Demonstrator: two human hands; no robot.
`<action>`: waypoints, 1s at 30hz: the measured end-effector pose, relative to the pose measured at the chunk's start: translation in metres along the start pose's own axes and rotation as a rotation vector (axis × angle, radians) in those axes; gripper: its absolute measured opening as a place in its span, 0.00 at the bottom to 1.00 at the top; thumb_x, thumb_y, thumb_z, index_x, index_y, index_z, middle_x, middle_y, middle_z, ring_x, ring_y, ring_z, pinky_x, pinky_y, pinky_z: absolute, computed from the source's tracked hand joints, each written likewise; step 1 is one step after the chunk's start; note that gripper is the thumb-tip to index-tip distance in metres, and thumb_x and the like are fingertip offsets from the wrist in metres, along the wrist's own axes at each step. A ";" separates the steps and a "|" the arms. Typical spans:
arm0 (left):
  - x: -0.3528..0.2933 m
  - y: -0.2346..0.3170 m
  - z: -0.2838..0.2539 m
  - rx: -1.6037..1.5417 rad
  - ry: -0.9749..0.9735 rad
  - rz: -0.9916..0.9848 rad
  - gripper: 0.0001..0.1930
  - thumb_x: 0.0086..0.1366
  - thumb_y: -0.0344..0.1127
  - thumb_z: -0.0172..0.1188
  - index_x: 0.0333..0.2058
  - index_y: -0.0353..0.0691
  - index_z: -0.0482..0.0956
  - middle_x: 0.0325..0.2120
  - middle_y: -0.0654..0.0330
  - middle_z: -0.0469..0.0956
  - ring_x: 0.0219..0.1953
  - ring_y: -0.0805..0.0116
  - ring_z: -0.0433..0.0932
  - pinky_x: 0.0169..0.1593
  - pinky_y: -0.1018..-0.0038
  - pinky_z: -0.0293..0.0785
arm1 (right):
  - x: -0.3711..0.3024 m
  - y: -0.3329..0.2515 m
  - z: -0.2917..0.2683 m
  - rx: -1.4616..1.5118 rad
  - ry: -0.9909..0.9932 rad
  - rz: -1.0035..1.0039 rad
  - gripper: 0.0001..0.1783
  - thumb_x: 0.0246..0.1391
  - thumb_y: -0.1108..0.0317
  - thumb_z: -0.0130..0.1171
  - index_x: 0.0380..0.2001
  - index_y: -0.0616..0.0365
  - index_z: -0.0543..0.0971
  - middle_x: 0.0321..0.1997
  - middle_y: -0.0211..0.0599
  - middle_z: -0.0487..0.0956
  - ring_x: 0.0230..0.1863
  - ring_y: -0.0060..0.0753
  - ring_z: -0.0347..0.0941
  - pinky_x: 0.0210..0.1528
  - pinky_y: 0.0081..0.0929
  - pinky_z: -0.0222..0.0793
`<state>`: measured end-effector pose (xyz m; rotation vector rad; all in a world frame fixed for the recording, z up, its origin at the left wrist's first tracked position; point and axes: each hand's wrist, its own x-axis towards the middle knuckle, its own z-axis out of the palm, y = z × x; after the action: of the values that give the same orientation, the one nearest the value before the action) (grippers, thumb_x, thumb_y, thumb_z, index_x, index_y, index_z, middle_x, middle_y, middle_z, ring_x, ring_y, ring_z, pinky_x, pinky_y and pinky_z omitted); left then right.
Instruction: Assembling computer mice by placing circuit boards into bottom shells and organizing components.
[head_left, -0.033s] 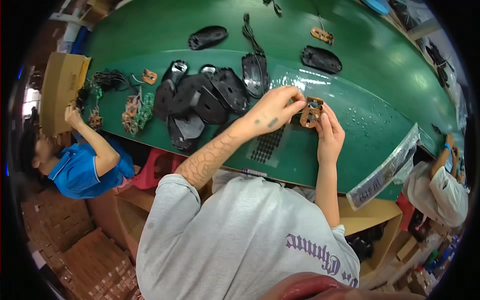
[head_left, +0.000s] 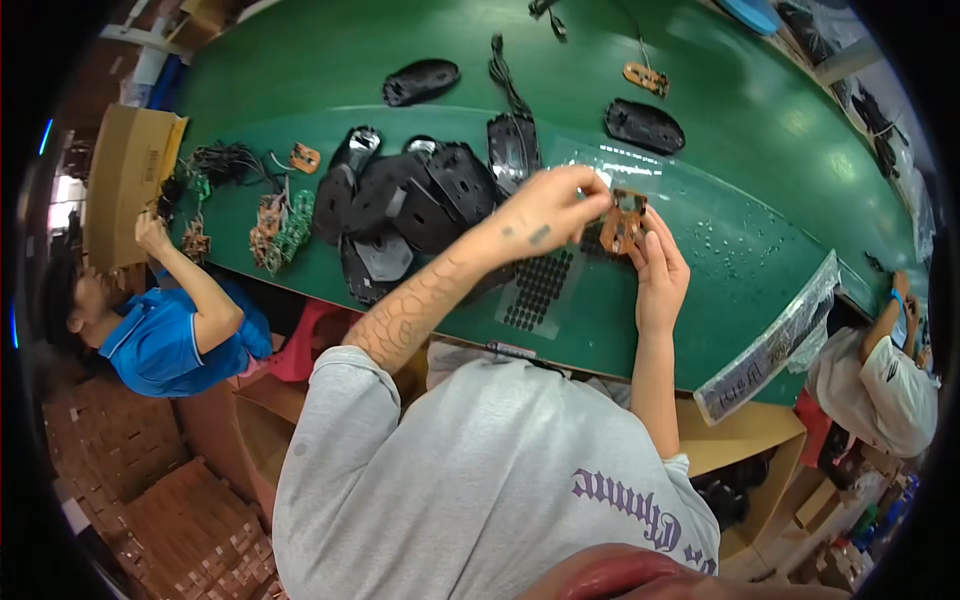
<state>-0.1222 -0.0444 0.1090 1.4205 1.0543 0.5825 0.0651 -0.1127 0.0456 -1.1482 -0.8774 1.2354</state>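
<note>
My right hand holds a small brown circuit board upright by its right edge, thumb and fingers closed on it. It has cut-outs and dark parts, like a computer mouse board. At the board's left edge my left hand is closed in a pinch; whatever lies between its fingertips is too small to make out. Below my left hand, a clear sheet of round black pads lies on the green table. Beside my left forearm sits a pile of black mouse shells.
Farther off lie a mouse shell with a coiled cable, two loose shells and another board. Wired boards lie left, near a person in blue. A plastic-wrapped strip overhangs the right edge, near another person.
The circuit board has tilted slightly in my right hand. My left fingertips have shifted a little upward along its edge. The table scene has slid slightly in the view.
</note>
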 end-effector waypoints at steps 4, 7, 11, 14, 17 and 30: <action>0.048 0.060 -0.116 -0.143 0.069 0.091 0.08 0.68 0.37 0.59 0.38 0.39 0.80 0.25 0.65 0.79 0.19 0.79 0.72 0.19 0.85 0.66 | -0.005 -0.016 0.003 0.251 0.061 0.007 0.17 0.63 0.75 0.51 0.53 0.69 0.77 0.56 0.44 0.78 0.54 0.38 0.77 0.51 0.25 0.76; 0.098 0.099 -0.196 -0.200 0.284 0.247 0.10 0.69 0.38 0.57 0.38 0.37 0.80 0.28 0.62 0.80 0.21 0.78 0.74 0.20 0.86 0.66 | -0.005 -0.010 -0.005 0.129 -0.004 0.049 0.18 0.64 0.75 0.49 0.55 0.69 0.75 0.59 0.46 0.76 0.58 0.42 0.75 0.51 0.27 0.77; 0.120 0.172 -0.360 -0.162 0.730 0.633 0.12 0.70 0.39 0.55 0.40 0.35 0.78 0.31 0.57 0.81 0.23 0.72 0.77 0.22 0.81 0.70 | -0.007 -0.004 -0.005 0.152 -0.019 0.013 0.17 0.64 0.75 0.49 0.53 0.68 0.76 0.55 0.45 0.78 0.55 0.40 0.78 0.51 0.28 0.78; 0.122 0.204 -0.427 -0.181 1.076 0.881 0.13 0.70 0.40 0.53 0.41 0.34 0.76 0.33 0.54 0.81 0.24 0.67 0.79 0.24 0.78 0.73 | -0.003 -0.003 -0.006 0.180 -0.036 0.024 0.16 0.64 0.75 0.50 0.52 0.68 0.77 0.52 0.44 0.80 0.53 0.39 0.79 0.49 0.27 0.78; 0.132 0.199 -0.411 0.162 1.122 1.017 0.12 0.71 0.39 0.53 0.41 0.35 0.77 0.33 0.54 0.81 0.25 0.67 0.79 0.25 0.78 0.74 | -0.004 -0.005 -0.006 0.140 -0.028 0.018 0.15 0.63 0.75 0.50 0.50 0.67 0.78 0.50 0.43 0.80 0.51 0.37 0.79 0.48 0.26 0.78; 0.083 0.072 -0.224 0.845 0.344 0.161 0.07 0.68 0.31 0.54 0.43 0.37 0.75 0.35 0.56 0.78 0.32 0.68 0.77 0.36 0.74 0.76 | 0.001 0.004 -0.014 0.089 -0.061 -0.002 0.14 0.64 0.74 0.50 0.49 0.67 0.78 0.49 0.44 0.80 0.48 0.35 0.79 0.47 0.25 0.77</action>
<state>-0.2553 0.1484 0.1948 2.2052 1.5741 0.5264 0.0781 -0.1139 0.0381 -1.0430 -0.8596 1.3011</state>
